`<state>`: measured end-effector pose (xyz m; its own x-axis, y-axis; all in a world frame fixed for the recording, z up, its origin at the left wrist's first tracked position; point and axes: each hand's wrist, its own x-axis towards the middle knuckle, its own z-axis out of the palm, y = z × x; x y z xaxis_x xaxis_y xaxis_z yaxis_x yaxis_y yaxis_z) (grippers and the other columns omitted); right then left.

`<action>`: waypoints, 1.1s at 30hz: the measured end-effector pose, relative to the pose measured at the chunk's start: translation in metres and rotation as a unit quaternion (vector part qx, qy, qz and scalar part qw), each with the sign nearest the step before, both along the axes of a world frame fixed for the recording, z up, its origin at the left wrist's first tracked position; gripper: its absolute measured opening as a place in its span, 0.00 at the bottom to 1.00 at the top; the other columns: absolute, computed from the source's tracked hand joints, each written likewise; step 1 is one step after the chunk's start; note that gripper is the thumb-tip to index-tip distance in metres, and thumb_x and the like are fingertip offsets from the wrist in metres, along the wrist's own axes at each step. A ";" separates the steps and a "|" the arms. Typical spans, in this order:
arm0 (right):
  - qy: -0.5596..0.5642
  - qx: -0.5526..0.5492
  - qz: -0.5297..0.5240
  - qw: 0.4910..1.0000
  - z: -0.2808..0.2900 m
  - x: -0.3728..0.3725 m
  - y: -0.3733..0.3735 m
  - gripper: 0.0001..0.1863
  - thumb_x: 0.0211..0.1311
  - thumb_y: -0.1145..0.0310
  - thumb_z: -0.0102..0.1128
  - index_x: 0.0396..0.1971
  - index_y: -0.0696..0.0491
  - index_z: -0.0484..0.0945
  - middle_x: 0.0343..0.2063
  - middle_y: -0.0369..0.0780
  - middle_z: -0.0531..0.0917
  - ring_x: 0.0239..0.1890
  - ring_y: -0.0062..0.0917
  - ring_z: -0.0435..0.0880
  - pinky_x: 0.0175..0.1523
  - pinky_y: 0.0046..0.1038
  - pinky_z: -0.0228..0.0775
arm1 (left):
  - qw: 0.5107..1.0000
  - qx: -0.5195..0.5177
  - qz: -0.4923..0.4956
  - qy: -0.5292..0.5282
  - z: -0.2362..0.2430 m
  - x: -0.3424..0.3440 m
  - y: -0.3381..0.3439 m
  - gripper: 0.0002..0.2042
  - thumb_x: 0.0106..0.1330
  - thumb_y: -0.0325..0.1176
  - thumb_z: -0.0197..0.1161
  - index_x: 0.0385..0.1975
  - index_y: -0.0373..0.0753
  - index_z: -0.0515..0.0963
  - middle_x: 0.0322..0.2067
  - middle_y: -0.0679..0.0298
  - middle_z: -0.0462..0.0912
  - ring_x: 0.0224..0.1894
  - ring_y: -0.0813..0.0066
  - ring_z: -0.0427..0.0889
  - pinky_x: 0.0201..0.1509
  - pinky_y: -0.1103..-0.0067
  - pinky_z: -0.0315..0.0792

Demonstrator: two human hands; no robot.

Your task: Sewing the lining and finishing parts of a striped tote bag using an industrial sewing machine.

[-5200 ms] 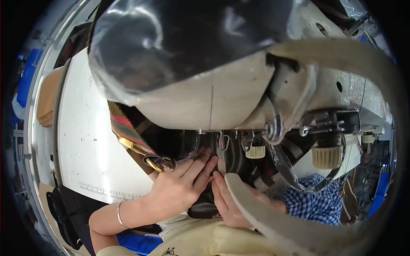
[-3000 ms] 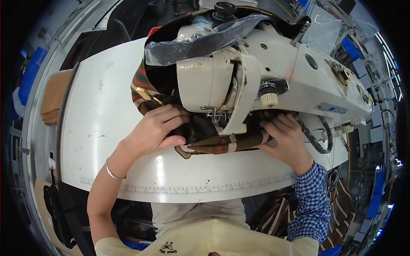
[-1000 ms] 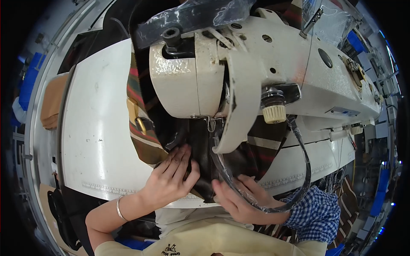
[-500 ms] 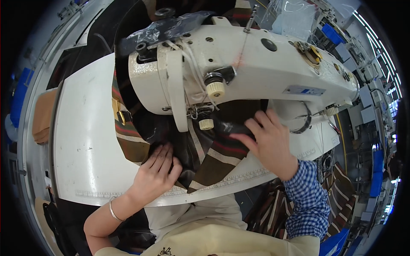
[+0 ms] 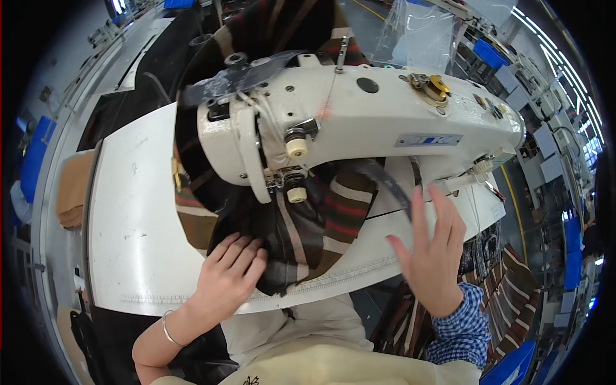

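Left hand (image 5: pixel 226 277): lies flat, fingers together, pressing on the near edge of the striped fabric (image 5: pixel 308 228); palm down, nothing gripped; a thin bracelet (image 5: pixel 166 329) circles the wrist.
Right hand (image 5: pixel 431 253): raised above the table's right part, fingers spread wide, holding nothing; a blue checked cuff (image 5: pixel 459 321) covers the forearm.
Striped fabric: dark brown cloth with cream, red and tan stripes; it is bunched and folded under the machine head, its near corner hanging to the table's front edge beside the left hand; it runs back along the machine's left side.
Table (image 5: pixel 131 237): white top with a printed ruler strip along the front edge; the fabric lies across its middle.
Sewing machine (image 5: pixel 359 125): white, its arm running left to right over the fabric, the needle end directly above the cloth.
Dark strap (image 5: pixel 385 183): curves from beneath the machine arm toward the right hand.
Far background: more striped cloth (image 5: pixel 282 25) behind the machine.
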<state>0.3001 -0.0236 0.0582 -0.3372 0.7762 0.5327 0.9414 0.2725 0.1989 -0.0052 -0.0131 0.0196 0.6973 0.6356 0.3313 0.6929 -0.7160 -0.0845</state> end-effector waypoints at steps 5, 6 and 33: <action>-0.103 -0.056 0.407 0.906 0.018 -0.063 0.024 0.30 0.50 0.64 0.63 0.54 0.62 0.73 0.46 0.45 0.79 0.55 0.35 0.74 0.58 0.31 0.65 | 0.998 0.015 -0.054 0.007 0.013 0.006 -0.014 0.14 0.48 0.27 0.60 0.35 0.29 0.77 0.38 0.52 0.81 0.44 0.60 0.81 0.62 0.63 0.71; -0.097 -0.123 0.428 0.890 0.012 -0.070 0.031 0.30 0.47 0.64 0.65 0.52 0.64 0.75 0.43 0.46 0.80 0.51 0.33 0.77 0.56 0.33 0.66 | 0.998 0.013 -0.056 -0.009 0.014 0.009 -0.016 0.14 0.47 0.27 0.60 0.35 0.29 0.77 0.36 0.53 0.81 0.41 0.62 0.81 0.61 0.63 0.72; 0.048 -0.039 0.426 0.903 -0.048 -0.078 0.038 0.13 0.44 0.71 0.59 0.30 0.62 0.83 0.25 0.35 0.77 0.25 0.22 0.76 0.28 0.17 0.66 | 0.988 0.112 -0.069 -0.078 -0.019 0.005 0.010 0.12 0.47 0.28 0.61 0.32 0.34 0.83 0.30 0.65 0.80 0.22 0.81 0.69 0.21 0.88 0.57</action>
<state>0.2220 0.0148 0.0103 -0.7848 0.2934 0.5460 0.3957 0.9151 0.0771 0.0001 -0.0028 0.0009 0.7007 0.4372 0.5639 0.6079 -0.7795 -0.1511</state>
